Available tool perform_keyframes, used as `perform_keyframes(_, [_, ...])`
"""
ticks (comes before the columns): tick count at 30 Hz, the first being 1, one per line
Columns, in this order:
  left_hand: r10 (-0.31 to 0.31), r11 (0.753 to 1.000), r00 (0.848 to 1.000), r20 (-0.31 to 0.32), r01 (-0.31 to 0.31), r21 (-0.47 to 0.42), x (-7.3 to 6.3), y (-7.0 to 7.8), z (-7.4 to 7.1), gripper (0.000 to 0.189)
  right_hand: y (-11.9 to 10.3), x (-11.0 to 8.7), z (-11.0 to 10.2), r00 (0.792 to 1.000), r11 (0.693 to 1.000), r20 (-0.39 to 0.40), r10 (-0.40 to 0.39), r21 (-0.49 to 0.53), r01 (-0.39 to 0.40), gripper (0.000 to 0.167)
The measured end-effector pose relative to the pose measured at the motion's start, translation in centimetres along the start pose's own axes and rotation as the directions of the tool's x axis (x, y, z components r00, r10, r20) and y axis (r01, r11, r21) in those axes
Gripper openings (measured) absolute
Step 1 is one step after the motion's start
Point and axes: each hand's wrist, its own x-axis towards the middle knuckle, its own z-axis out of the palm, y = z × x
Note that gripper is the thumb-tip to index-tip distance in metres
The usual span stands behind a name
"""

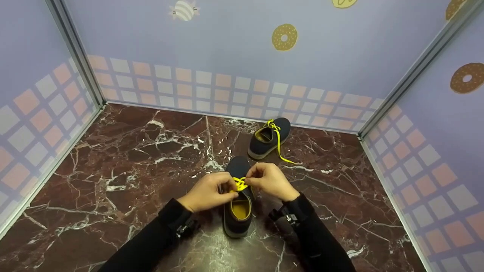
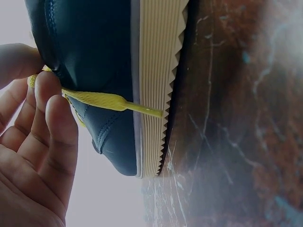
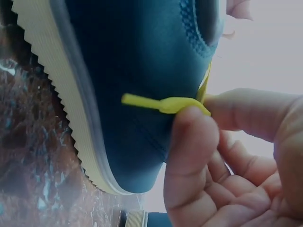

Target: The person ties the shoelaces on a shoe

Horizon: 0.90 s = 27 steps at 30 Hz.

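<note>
A dark shoe (image 1: 238,226) with a yellow lining stands upright on the floor, its toe pointing away from me. Yellow laces (image 1: 240,184) cross over its tongue. On the left side, my left hand (image 1: 211,190) pinches one end of the shoelace (image 2: 97,99), whose tip hangs over the shoe's side in the left wrist view. From the right, my right hand (image 1: 271,181) pinches the other shoelace end (image 3: 175,105) between thumb and finger, the tip sticking out past the fingertip. Both hands are close to the lace crossing, which the fingers partly cover.
A second dark shoe (image 1: 270,138) stands farther off to the right, near the back wall, with a loose yellow lace (image 1: 280,145) trailing onto the floor. The marbled floor (image 1: 132,181) is bounded by panels at the back, left and right.
</note>
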Motion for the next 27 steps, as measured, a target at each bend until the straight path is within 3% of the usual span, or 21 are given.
perform_keyframes(5, [-0.001, 1.0, 1.0, 0.005, 0.001, 0.011, 0.0, 0.09, -0.05, 0.013, -0.3, -0.11, -0.02, 1.0, 1.0, -0.017, -0.021, -0.007, 0.021, 0.006])
perform_keyframes(12, [0.002, 1.0, 1.0, 0.006, -0.002, 0.012, 0.01, 0.22, -0.1, 0.014, -0.39, -0.02, -0.15, 0.995, 0.99, -0.049, -0.084, -0.121, 0.078, 0.005])
perform_keyframes(18, [0.03, 0.999, 1.0, 0.0, -0.03, 0.013, 0.03, 0.08, -0.09, 0.015, -0.27, -0.05, -0.47, 0.995, 0.983, -0.009, -0.095, -0.156, 0.093, 0.001])
perform_keyframes(27, [0.012, 1.0, 1.0, 0.004, -0.012, 0.007, -0.04, 0.14, -0.04, 0.014, -0.14, -0.16, -0.82, 0.993, 0.982, 0.063, -0.098, -0.159, 0.107, 0.018])
